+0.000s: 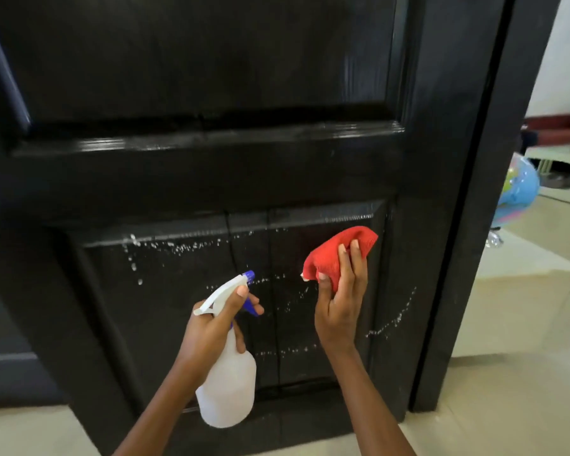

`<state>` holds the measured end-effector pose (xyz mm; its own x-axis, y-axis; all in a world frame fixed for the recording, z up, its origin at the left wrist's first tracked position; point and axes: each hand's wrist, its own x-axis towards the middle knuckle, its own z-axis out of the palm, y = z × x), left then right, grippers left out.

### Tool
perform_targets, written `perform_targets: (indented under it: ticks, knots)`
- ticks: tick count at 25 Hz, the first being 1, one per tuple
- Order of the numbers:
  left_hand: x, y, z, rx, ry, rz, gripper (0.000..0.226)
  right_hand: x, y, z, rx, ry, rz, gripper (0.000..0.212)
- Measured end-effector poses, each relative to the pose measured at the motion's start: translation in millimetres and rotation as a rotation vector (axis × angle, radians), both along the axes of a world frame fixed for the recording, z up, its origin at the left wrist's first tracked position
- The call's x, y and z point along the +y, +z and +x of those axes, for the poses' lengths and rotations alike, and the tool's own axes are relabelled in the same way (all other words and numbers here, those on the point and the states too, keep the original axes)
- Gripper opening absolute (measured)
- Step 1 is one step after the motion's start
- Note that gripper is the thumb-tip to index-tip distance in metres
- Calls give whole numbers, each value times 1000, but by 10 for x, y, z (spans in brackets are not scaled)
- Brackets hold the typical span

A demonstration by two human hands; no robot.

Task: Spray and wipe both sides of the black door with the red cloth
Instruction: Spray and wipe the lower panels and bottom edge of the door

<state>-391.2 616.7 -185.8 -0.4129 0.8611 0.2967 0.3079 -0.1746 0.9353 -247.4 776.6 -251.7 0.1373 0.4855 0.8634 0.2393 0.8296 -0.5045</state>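
Note:
The black door (211, 179) fills most of the view, with raised panels. White spray droplets dot its lower panel in streaks and arcs. My left hand (218, 320) grips a white spray bottle (227, 390) with a blue nozzle, a finger on the trigger, the nozzle aimed at the lower panel. My right hand (341, 304) holds the bunched red cloth (339, 255) against the upper right part of that lower panel.
The black door frame (468, 258) stands at the right. Beyond it lie pale floor tiles (524, 307), a blue balloon-like toy (514, 192) and a round dark object on the floor. Pale floor also shows below the door.

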Motion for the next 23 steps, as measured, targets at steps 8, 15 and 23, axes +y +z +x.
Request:
perform_targets:
  ticks: [8,15,23]
  knots:
    - [-11,508,54,-37,108,69,44,420,671,-59,-348,-341,62,75]
    - [-149,505,-170,-62,186,43,41,495,728,-176,-307,-253,241,81]
    - [-301,433,-609,-204,570,53,50,239,992,-805,-520,-108,482,79]
